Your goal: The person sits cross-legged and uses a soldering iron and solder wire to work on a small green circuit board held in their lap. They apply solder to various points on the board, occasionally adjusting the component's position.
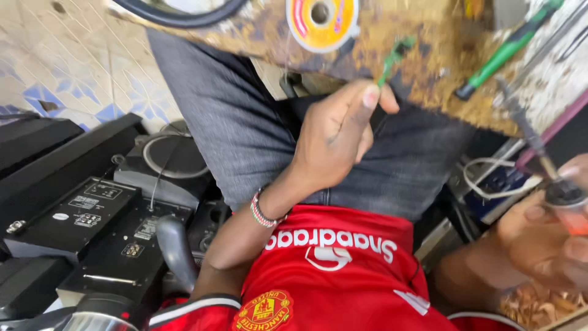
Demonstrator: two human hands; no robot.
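Head view: left hand point(334, 138) pinches green-handled tool point(392, 58); right hand point(545, 236) grips soldering iron point(533, 144).

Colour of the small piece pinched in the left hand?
Green; the small piece shows in the head view, at the left hand.

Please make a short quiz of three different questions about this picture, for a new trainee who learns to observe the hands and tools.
1. True or false: the left hand pinches a small green piece at the edge of the worn workbench.
2. What does the right hand hold? A) a soldering iron B) a hammer C) a paintbrush
3. Fill in: the solder spool on the workbench is mainly ____ in colour.

Key
1. True.
2. A; its tip points up toward the workbench.
3. Yellow.
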